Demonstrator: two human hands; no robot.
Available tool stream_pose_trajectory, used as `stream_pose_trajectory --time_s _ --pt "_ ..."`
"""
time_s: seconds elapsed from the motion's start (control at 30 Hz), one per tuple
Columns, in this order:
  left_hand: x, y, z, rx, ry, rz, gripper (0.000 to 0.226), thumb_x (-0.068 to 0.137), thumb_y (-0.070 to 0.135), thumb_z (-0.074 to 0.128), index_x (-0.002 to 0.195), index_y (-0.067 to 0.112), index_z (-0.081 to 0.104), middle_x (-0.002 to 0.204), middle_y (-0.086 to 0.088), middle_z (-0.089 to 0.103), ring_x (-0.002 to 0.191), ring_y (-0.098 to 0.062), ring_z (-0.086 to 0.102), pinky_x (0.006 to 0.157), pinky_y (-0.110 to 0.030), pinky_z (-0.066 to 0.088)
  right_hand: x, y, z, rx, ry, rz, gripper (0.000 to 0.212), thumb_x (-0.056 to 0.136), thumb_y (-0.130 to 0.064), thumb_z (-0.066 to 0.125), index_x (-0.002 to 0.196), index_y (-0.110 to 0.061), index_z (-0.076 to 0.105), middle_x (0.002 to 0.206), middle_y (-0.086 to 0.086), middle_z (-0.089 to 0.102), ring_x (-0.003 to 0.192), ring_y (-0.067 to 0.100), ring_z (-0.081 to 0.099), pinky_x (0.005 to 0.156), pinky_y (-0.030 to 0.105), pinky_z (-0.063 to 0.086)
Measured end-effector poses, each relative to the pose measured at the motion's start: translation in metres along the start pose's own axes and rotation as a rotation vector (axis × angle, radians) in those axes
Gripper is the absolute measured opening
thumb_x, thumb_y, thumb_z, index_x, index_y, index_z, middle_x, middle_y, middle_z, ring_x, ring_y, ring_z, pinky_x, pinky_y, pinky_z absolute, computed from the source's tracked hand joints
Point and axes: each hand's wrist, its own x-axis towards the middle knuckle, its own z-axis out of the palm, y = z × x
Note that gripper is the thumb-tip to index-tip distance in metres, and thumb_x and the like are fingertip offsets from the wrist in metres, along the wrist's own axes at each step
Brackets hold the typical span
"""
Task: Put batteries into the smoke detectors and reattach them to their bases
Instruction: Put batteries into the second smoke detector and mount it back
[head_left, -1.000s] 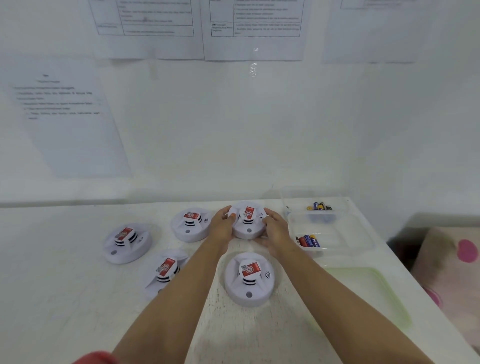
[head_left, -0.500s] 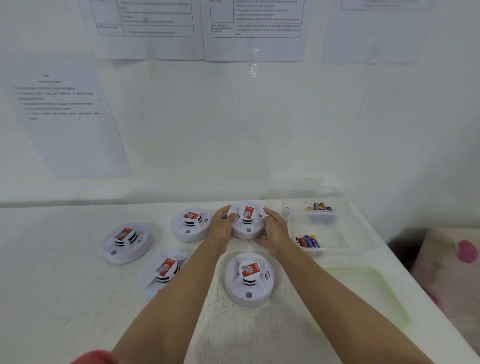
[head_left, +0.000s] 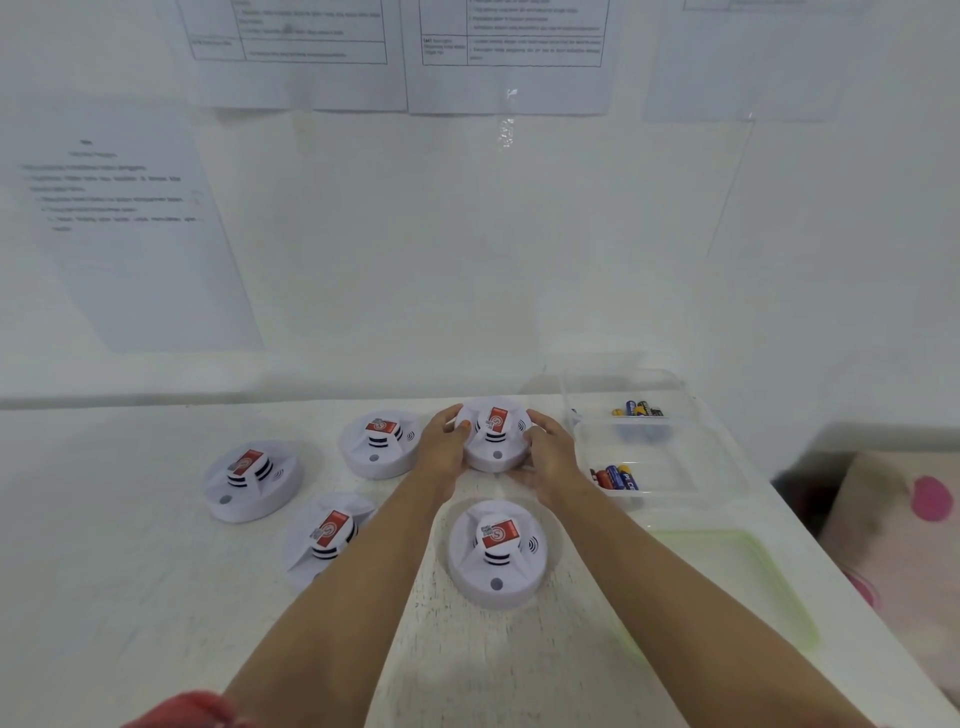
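- Head view, progress: five smoke detectors sit face up on the tabletop (head_left: 130, 571), each with a red label on its raised middle.
- All five look closed over their bases, but whether any holds batteries cannot be seen from outside.
- Judging by the grip, the step in hand is seating or twisting the far smoke detector (head_left: 496, 436) onto its base, though it could equally be the start of opening it.
- Loose batteries lie in a clear tray (head_left: 675, 467), a far group (head_left: 638, 409) and a near group (head_left: 615, 477), so some filling probably remains.
- Head view, hands: the left hand (head_left: 444, 452) curls round the left side of the far smoke detector, thumb up on its top edge.
- The right hand (head_left: 548, 457) cups the right side, fingers wrapped on the rim, so both hands clamp it between them.
- That detector rests on the tabletop near the back edge, just left of the tray.
- The second detector (head_left: 382, 444) sits just beside the left hand, and the nearest detector (head_left: 496, 553) lies between the two forearms.
- Two more detectors lie further left, one (head_left: 252, 480) well apart from the hands and one (head_left: 327, 535) partly behind the left forearm.
- A pale green lid (head_left: 753, 587) lies right of the right forearm.
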Motion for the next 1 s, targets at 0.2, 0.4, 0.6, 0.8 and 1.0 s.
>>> stream_pose_trajectory --time_s 0.2,0.4,0.6,0.8,1.0 --pt "0.001 0.000 -0.002 0.035 -0.018 -0.003 0.037 0.097 0.010 0.047 0.133 0.009 0.048 0.132 -0.011 0.056 0.119 -0.030 0.055 0.101 -0.049 0.045 0.010 0.005 0.003 -0.111 0.019 -0.046 0.045 0.088 0.002 0.038 0.129 -0.010 0.053 0.134 0.010 0.054 0.118 0.027 0.053 0.103 0.041 0.045" --pt "0.000 0.001 0.001 0.149 -0.025 0.037 0.036 0.097 0.011 0.045 0.132 0.011 0.053 0.127 -0.006 0.060 0.116 -0.025 0.056 0.102 -0.044 0.045 0.011 0.004 0.005 -0.216 0.066 -0.072 0.045 0.090 -0.001 0.037 0.132 -0.013 0.050 0.140 0.007 0.049 0.128 0.024 0.046 0.109 0.039 0.038" --pt "-0.003 -0.001 0.003 0.281 -0.029 0.103 0.015 0.094 0.008 0.043 0.094 0.016 0.055 0.094 -0.003 0.053 0.090 -0.014 0.045 0.080 -0.029 0.038 0.015 0.004 0.002 -0.289 0.091 -0.111 0.045 0.092 -0.001 0.036 0.134 -0.012 0.048 0.142 0.004 0.046 0.130 0.022 0.043 0.105 0.029 0.035" --pt "-0.004 -0.002 0.003 0.390 -0.022 0.142 0.019 0.092 0.001 0.037 0.078 0.012 0.043 0.079 -0.007 0.040 0.075 -0.016 0.030 0.063 -0.026 0.023 0.017 0.005 0.001 -0.392 0.108 -0.147 0.044 0.094 -0.003 0.036 0.136 -0.013 0.046 0.145 0.004 0.043 0.133 0.021 0.040 0.107 0.029 0.033" --pt "-0.007 0.001 0.007 0.396 0.015 0.135 0.032 0.093 -0.002 0.035 0.068 0.018 0.030 0.068 -0.002 0.031 0.066 -0.013 0.026 0.057 -0.024 0.018 0.017 0.007 0.000 -0.407 0.096 -0.139 0.045 0.094 -0.003 0.036 0.137 -0.011 0.045 0.145 0.004 0.043 0.134 0.021 0.039 0.106 0.027 0.032"
